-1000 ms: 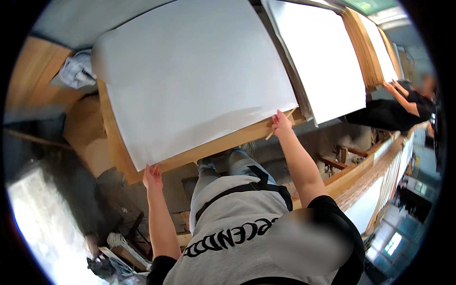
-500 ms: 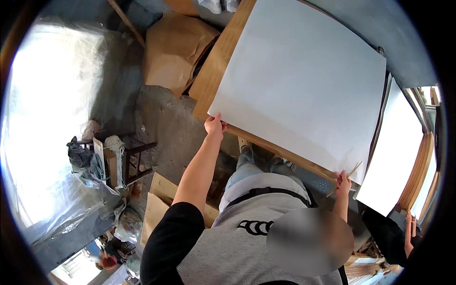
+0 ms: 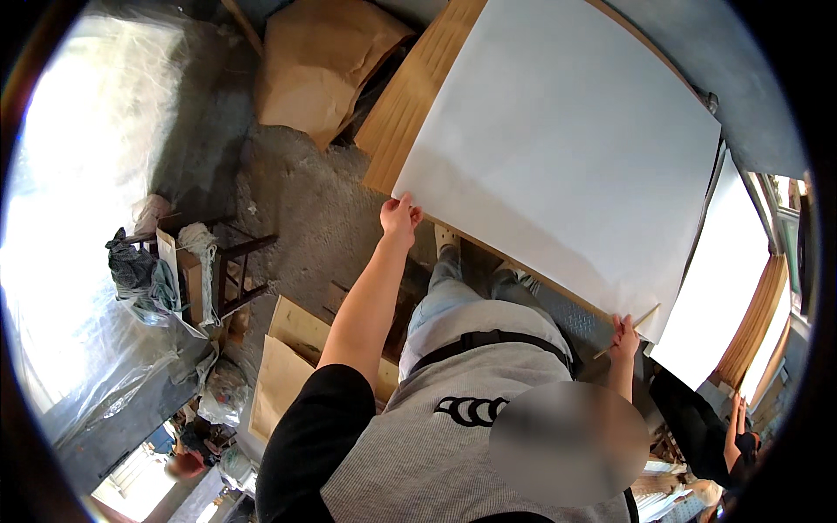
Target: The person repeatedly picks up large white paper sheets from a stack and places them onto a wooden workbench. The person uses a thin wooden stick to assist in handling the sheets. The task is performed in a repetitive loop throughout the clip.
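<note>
A large white sheet (image 3: 567,148) lies over a stack of wooden boards (image 3: 429,83), which shows along its left side and near edge. At the sheet's near-left corner, my left hand (image 3: 401,218) is closed on it, thumb and fingers pinching the corner. By the near-right corner, my right hand (image 3: 624,338) is closed around a thin wooden stick (image 3: 648,315). The stick pokes out on both sides of the fist and slants across the sheet's edge. Whether these fingers also grip the sheet, I cannot tell.
Brown paper wrapping (image 3: 327,65) stands beyond the boards' left side. A stool (image 3: 240,270) with bags and a box is at left, cardboard (image 3: 281,375) nearer me. On the right, another white sheet (image 3: 724,270) covers a second stack, with another person's hands (image 3: 735,423) at its near end.
The view has shifted slightly. Both hands stay at the sheet's near corners. The stick lies at a flatter angle, and a broader shadow falls across the near part of the sheet.
</note>
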